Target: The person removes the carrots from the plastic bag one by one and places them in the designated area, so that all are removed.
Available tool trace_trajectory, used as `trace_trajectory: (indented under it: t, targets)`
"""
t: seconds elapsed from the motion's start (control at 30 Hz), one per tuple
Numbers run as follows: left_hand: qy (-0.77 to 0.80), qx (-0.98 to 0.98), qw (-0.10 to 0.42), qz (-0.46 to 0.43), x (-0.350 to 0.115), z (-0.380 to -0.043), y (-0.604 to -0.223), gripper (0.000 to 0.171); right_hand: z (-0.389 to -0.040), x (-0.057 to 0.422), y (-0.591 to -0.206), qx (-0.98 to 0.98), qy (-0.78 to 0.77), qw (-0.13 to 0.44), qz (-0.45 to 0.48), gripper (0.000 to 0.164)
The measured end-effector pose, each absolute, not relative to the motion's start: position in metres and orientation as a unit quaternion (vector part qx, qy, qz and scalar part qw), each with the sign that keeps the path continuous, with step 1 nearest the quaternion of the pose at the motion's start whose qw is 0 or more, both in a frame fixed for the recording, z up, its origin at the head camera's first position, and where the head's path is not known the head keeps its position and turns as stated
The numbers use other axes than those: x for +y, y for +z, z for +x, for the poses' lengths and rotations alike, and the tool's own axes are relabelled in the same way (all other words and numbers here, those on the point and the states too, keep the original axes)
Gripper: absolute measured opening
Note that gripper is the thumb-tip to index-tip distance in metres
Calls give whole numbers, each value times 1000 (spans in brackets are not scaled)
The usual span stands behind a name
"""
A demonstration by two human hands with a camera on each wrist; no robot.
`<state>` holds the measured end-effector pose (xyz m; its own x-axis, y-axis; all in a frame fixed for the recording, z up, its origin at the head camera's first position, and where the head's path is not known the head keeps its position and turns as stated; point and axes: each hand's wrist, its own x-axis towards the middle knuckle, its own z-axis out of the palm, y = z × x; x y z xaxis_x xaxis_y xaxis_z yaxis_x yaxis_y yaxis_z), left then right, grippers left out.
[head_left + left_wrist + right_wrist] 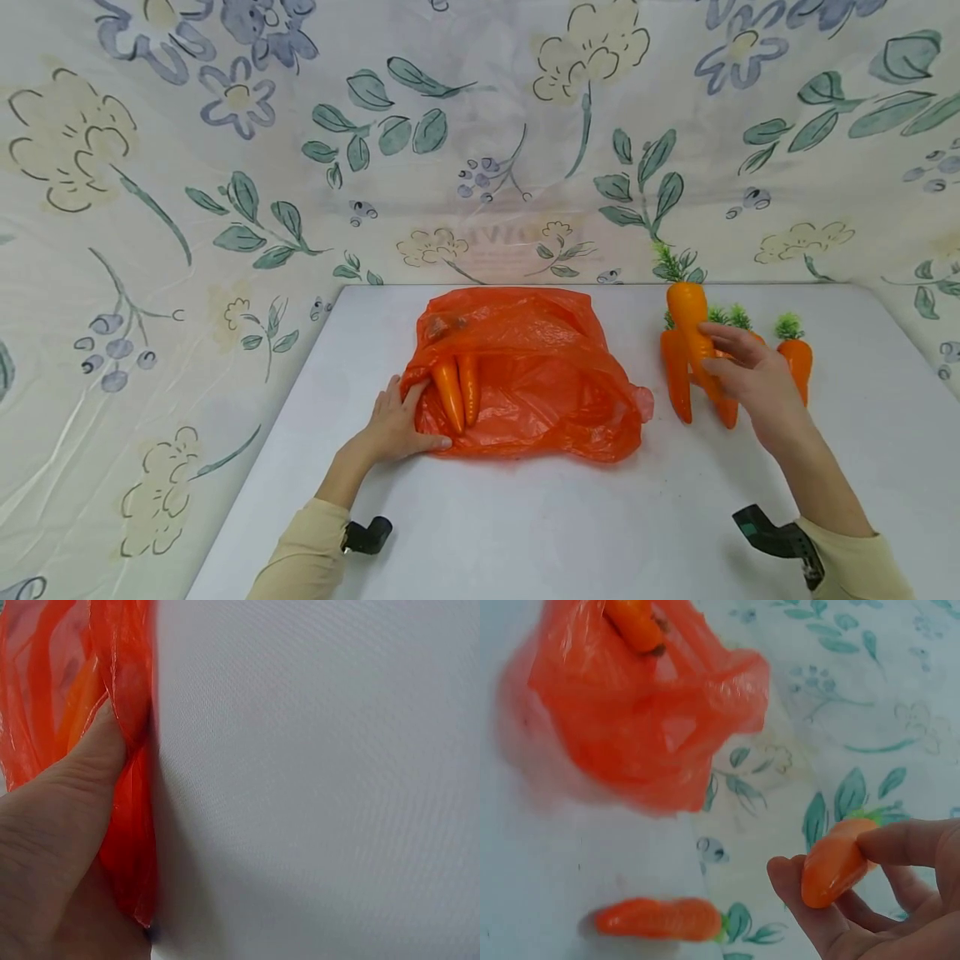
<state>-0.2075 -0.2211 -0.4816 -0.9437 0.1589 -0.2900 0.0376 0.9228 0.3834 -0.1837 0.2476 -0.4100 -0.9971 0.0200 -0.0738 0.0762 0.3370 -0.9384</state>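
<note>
A thin red plastic bag (540, 408) lies on the white table with its opening toward the front. Two orange carrots (450, 398) show inside at its left. My left hand (393, 423) holds the bag's left front edge; in the left wrist view the thumb (86, 761) is inside the mouth, plastic folded against it. Over at the right, my right hand (761, 392) pinches a carrot (686, 308) with a green leafy top between thumb and fingers. This carrot (836, 862) is raised, its tip pointing down in the head view.
Behind the held carrot lie several more, among them a left carrot (677, 379) and a rightmost carrot (797, 367). A floral cloth (495, 108) hangs along the table's back edge. Each wrist bears a black camera (367, 535).
</note>
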Motion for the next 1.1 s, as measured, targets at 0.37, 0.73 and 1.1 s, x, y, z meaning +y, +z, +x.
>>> trace_trajectory:
  t: [0.37, 0.73, 1.1]
  targets:
    - [202, 965, 159, 59, -221, -207, -478, 107, -184, 287, -421, 854, -509, -5, 104, 51]
    - [196, 966, 157, 61, -222, -207, -478, 107, -178, 322, -428, 867, -474, -38, 152, 52]
    - [203, 965, 159, 55, -222, -206, -478, 107, -180, 346, -444, 866, -442, -49, 227, 53]
